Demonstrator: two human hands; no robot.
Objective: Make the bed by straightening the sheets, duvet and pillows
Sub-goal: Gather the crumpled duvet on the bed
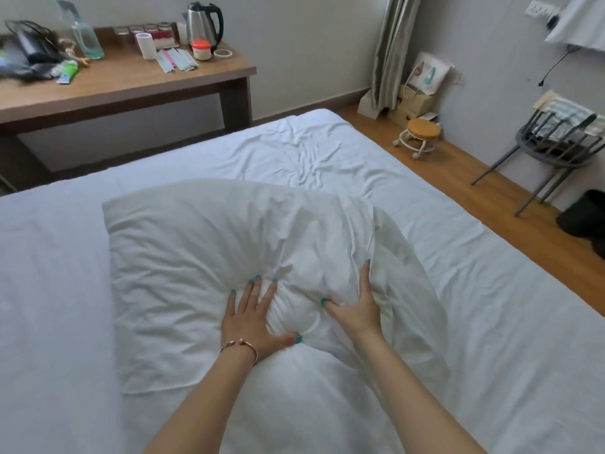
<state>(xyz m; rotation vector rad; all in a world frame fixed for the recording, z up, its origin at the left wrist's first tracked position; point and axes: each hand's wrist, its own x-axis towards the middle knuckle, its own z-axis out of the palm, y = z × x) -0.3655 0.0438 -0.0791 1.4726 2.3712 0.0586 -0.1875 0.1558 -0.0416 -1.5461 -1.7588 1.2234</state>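
Note:
A white pillow (pixel 196 257) lies across the middle of the bed, its right part bunched up into folds. My left hand (pixel 253 319) rests flat on the pillow with fingers spread, a thin bracelet on its wrist. My right hand (pixel 355 309) presses into the pillow's raised right part, fingers apart, thumb dug into the fabric. A soft bulge of pillow sits between the two hands. The white sheet (pixel 327 152) under it is creased toward the far end of the bed. No duvet is in view.
A wooden desk (pixel 137 83) with a kettle (pixel 204 24), cups and a bottle stands beyond the bed at the left. On the wooden floor at the right are a small round stool (pixel 420 134), a grey chair (pixel 556 142) and a black bin (pixel 586 214).

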